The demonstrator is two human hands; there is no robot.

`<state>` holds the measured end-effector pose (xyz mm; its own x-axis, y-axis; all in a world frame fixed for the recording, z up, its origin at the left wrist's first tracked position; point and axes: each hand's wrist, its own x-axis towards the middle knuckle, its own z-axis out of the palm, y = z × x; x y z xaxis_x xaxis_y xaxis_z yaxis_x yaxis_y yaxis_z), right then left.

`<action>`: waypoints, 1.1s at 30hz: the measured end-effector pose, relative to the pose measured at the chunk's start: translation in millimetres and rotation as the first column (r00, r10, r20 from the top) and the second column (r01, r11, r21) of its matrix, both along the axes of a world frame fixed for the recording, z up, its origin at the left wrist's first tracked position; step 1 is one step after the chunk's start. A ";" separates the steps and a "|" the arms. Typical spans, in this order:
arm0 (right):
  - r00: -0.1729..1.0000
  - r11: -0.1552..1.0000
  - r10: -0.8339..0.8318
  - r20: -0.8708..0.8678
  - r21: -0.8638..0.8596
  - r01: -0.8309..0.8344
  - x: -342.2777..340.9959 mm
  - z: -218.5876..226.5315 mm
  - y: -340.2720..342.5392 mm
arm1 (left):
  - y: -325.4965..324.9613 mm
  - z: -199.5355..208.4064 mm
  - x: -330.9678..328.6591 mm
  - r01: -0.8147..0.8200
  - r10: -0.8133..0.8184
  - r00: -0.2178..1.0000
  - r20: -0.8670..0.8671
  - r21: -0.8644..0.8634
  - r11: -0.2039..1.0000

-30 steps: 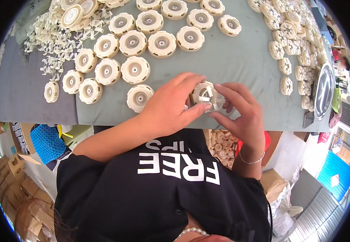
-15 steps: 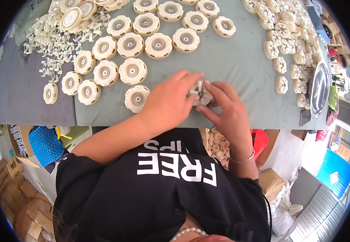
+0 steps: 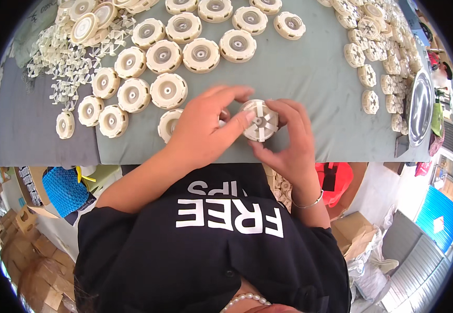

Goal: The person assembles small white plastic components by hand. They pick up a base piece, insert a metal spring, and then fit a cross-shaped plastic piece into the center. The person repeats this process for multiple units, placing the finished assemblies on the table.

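A round cream plastic disc point(image 3: 261, 130) with white spoke-like clips on its face is held up between my hands, above the near part of the table. My right hand point(image 3: 295, 138) grips its right rim, thumb below and fingers above. My left hand point(image 3: 203, 125) is at its left side, the thumb pressed on the disc's edge and the index finger reaching past the top; its other fingers are curled and partly hidden. Just left of that hand stand several cream round housings point(image 3: 169, 91) with a coiled spring or ring inside, one partly covered by the hand.
A heap of small white clips point(image 3: 67, 65) lies at the far left, with cream lids point(image 3: 84, 27) beside it. Rows of spoked discs point(image 3: 370, 101) fill the right side, near a shiny oval metal tray point(image 3: 420, 107). Below the table edge is a red item point(image 3: 336, 182) in a box.
The disc has turned so its spoked face shows more fully. My left hand has shifted slightly left, uncovering more of the disc. The view has moved a little.
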<state>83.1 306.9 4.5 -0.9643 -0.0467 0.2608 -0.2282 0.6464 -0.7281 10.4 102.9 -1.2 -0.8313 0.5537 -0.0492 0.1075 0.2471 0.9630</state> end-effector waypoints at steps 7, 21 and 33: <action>0.976 0.997 0.069 -0.209 0.033 -0.063 -0.8 29.1 -1.7 | -10.2 35.2 -3.9 0.087 -0.235 0.837 0.495 0.303 0.949; 0.984 0.989 0.140 -0.109 0.063 -0.134 -0.4 30.1 0.5 | -7.2 28.7 2.0 0.118 -0.160 0.909 0.385 0.130 0.984; 0.967 0.945 -0.156 -0.199 0.256 0.205 -141.7 -22.4 91.1 | 18.9 -0.1 8.2 0.137 -0.311 0.784 0.538 0.338 0.931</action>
<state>-58.6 398.0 -17.9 -0.9038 0.0306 0.4269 -0.1964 0.8565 -0.4773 18.6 121.8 -1.3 -0.5456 0.7833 -0.2979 -0.4655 0.0124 0.8850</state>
